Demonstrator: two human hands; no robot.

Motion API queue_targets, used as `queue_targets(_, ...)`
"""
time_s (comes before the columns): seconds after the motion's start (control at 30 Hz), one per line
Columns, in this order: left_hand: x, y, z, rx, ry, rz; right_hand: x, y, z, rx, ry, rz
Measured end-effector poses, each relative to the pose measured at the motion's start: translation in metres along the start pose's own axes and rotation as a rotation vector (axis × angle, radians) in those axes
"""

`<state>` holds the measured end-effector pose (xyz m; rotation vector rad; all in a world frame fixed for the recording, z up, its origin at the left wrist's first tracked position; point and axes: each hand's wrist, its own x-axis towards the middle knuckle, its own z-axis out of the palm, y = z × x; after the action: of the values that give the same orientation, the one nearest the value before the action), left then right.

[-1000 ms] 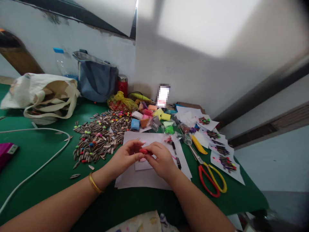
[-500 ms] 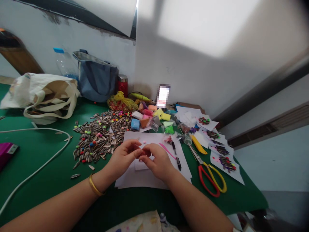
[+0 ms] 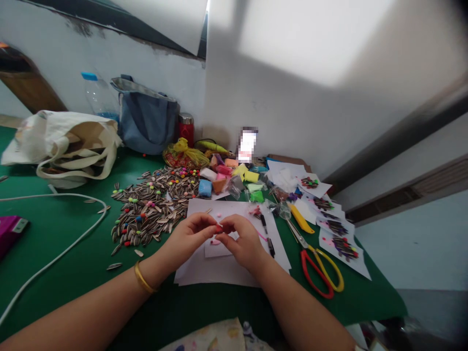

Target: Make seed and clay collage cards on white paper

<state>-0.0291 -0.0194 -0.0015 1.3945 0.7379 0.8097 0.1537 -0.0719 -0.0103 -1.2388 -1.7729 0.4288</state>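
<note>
Purple box (image 3: 11, 234), at the left edge. Cable (image 3: 69, 195), white, looped on the green table. White bag (image 3: 73, 119), slumped. Blue bag (image 3: 148, 122), upright by the wall. Seeds (image 3: 149, 212), heaped, with coloured bits among them. Left hand (image 3: 188, 236): fingertips pinching a red lump (image 3: 218, 228). Lump: above the paper (image 3: 234, 273), between both hands. Right hand (image 3: 244, 241): fingers curled, fingertips on the lump's other side. Pen (image 3: 269, 246), on the paper. Scissors (image 3: 302, 241), beside it. Cards (image 3: 360, 265), seed-covered, far right.

Green tabletop (image 3: 84, 268), scuffed pale wall (image 3: 183, 87), bright light patch (image 3: 310, 39)
</note>
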Motion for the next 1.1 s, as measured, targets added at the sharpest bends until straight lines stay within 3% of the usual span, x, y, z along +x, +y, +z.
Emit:
queue_targets(0.13, 0.001, -0.004, 0.000, 0.067, -0.018, 0.069, 0.000, 0.002, 0.002, 0.063, -0.057, 0.044)
queue_targets(0.3, 0.002, -0.013, 0.000, 0.064, 0.127, 0.096, 0.000, 0.001, 0.004, 0.107, -0.031, 0.012)
queue_targets(0.47, 0.003, -0.015, -0.003, 0.112, 0.017, -0.008, 0.000, 0.000, 0.002, 0.063, 0.012, -0.061)
queue_targets(0.67, 0.002, -0.004, 0.001, 0.082, 0.068, -0.006, -0.001, 0.001, 0.001, 0.068, 0.022, 0.092)
queue_targets(0.9, 0.000, -0.006, 0.004, 0.025, 0.046, -0.017, 0.004, -0.003, -0.003, 0.040, 0.048, -0.037)
queue_targets(1.1, 0.000, -0.007, 0.003, -0.029, -0.003, -0.109, 0.002, -0.002, -0.003, -0.193, 0.018, -0.148)
